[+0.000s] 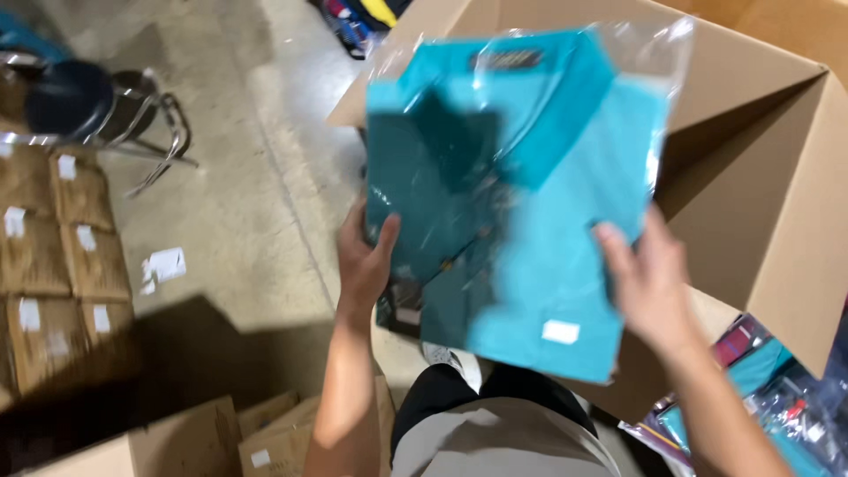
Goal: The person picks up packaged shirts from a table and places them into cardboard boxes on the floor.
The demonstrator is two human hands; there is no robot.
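A: What are the hands on?

B: Both are on a folded teal shirt in a clear plastic bag, held up in front of the person. The left hand is clamped on the bag's left edge, thumb lying over the front. The right hand grips the lower right edge, fingers closed round it from the side.

A: Where does the shirt sit against everything else?

B: It hangs in the air, tilted a little, over the near flap of a large open cardboard box — the box fills the upper right of the view. A small white sticker shows near the shirt's lower edge.

A: Anything else close by?

B: More bagged garments lie at the lower right, just below the right forearm, teal and dark red among them. At the bottom left stand smaller cardboard boxes. Along the left edge are brown packets with white labels, stacked in rows, and behind them a metal-legged stool with a dark seat on the concrete floor. A white slip of paper lies on that floor — well apart from the hands.
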